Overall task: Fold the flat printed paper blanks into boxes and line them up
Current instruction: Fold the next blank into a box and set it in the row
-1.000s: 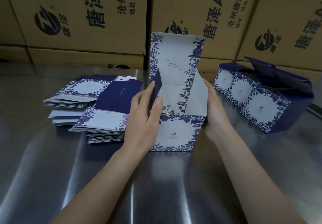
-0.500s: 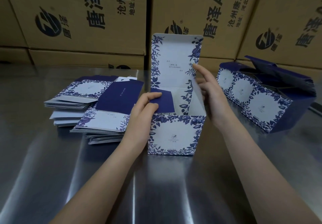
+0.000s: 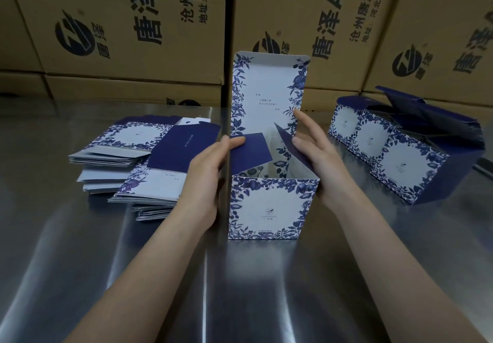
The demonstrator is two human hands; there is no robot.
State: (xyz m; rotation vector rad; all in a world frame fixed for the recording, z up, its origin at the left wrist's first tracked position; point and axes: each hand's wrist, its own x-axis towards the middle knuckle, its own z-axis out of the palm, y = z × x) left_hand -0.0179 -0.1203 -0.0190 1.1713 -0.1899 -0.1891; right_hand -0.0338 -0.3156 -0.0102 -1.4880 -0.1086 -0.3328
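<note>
Centre of view: we are watching a half-formed box (image 3: 269,206) standing on the steel counter (image 3: 80,249), between both hands. Its white front panel with a blue floral border is facing us. Its lid (image 3: 268,91) is standing upright at the back, printed inner face toward us.

The left hand (image 3: 206,179) is resting against the box's left side. Its fingers (image 3: 236,142) are lying straight and close together on the navy left flap (image 3: 250,153), which is lying almost level over the opening. We are noting no curl in that hand.

The right hand (image 3: 318,155) is sitting at the box's right side, with its fingers (image 3: 306,122) straight and spread apart, reaching toward the lid's right edge. Its thumb is touching the navy right flap (image 3: 289,142), which is leaning inward at a tilt. Nothing is being pinched there.

To the left, beyond the left hand, flat blanks (image 3: 128,155) are lying in loose overlapping stacks, one showing a navy panel uppermost.

To the right, three finished boxes (image 3: 394,158) are standing in a slanted row, touching side by side, with their navy lids hanging partly open.

Behind the counter, brown cartons (image 3: 133,22) with black printed characters are filling the background.
</note>
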